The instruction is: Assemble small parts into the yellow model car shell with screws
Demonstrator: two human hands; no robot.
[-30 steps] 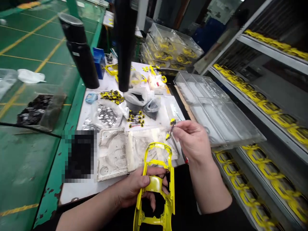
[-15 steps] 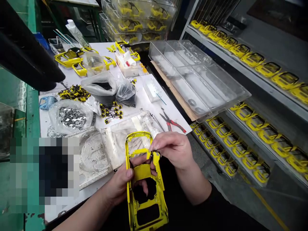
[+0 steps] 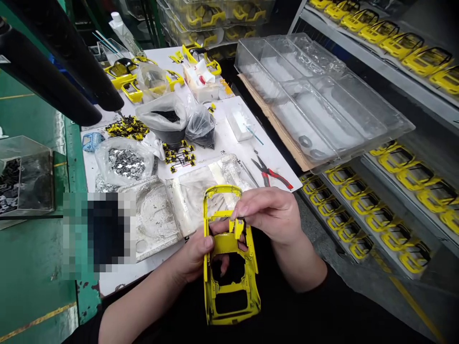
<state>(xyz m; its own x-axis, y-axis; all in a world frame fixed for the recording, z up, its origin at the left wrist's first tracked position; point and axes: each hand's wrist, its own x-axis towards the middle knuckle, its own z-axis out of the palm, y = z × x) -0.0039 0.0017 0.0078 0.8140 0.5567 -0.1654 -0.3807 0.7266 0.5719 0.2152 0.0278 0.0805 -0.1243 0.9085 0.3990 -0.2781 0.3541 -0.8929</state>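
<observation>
My left hand (image 3: 196,253) is wrapped round the left side of a yellow plastic car body shell (image 3: 225,243), some fingers passing behind its openings. The shell is held upright, with its narrow frame end at the top. At its upper right, my right hand (image 3: 278,215) pinches a small yellow-and-black part (image 3: 237,229) between thumb and fingers. That part overlaps the shell's edge; whether it is seated there I cannot tell. Behind the shell lies a worn white foam block (image 3: 148,215). Red-handled pliers (image 3: 272,175) rest on the table to the right.
Bags of silvery pieces (image 3: 129,162) and black pieces (image 3: 165,117) stand on the white table, near a pile of small yellow-black parts (image 3: 127,126). Black tool cylinders (image 3: 82,71) hang at upper left. A clear divided tray (image 3: 322,110) and racks of yellow shells (image 3: 412,162) are at right.
The view has shifted, so the bench and hands appear further right. The small yellow-and-black part now shows more plainly below my right fingers. My left hand keeps its hold on the shell.
</observation>
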